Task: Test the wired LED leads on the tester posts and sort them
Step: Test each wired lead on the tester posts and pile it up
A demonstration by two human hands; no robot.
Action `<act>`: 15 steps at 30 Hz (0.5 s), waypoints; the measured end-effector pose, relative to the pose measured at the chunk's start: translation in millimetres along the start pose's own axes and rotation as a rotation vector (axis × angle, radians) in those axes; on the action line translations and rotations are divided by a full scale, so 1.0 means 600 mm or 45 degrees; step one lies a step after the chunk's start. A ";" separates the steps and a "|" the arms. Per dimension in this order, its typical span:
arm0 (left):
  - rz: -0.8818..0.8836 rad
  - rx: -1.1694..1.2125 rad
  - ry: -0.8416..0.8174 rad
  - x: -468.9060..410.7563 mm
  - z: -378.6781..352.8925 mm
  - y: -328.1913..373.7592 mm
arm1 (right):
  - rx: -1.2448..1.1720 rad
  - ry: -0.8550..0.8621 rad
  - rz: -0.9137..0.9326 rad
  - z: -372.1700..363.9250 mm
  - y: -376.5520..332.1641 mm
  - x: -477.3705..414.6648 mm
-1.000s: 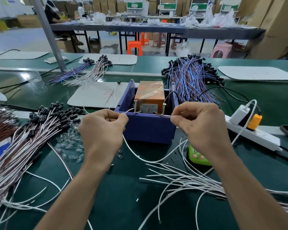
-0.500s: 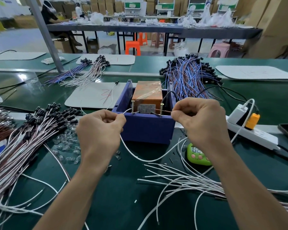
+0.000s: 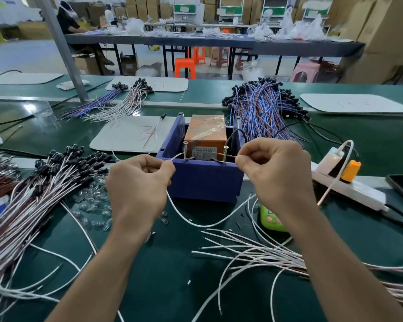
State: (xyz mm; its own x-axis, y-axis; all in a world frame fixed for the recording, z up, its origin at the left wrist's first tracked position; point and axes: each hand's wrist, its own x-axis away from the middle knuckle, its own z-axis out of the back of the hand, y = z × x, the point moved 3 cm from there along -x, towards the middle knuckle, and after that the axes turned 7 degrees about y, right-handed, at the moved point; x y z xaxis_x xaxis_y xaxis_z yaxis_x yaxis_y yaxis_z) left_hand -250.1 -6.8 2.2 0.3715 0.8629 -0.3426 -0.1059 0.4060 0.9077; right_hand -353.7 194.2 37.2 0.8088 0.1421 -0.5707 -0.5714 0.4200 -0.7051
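Meanwhile, two hands hold one wired lead across the tester posts on a green desk (image 3: 172, 287).

The left hand (image 3: 140, 182) pinches the lead's white end against the left post (image 3: 186, 151); the right hand (image 3: 275, 173) pinches the brownish end against the right post (image 3: 225, 154). Between them the lead (image 3: 196, 223) sags in a loop before the blue box (image 3: 205, 180), which holds the orange tester (image 3: 205, 133). A pile of black-capped leads (image 3: 44, 180) lies at left, loose white leads (image 3: 254, 252) at right.
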 end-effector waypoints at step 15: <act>0.169 0.932 -0.118 0.088 -0.005 0.080 | 0.453 -1.053 -0.007 0.074 -0.030 0.158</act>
State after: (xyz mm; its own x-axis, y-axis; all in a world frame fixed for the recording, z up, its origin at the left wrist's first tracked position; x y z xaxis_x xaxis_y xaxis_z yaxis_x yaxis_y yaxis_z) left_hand -238.4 59.0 27.1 0.4782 0.8485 -0.2266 0.4732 -0.0316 0.8804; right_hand -260.8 240.0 14.5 0.7321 0.6811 0.0143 -0.6014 0.6559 -0.4562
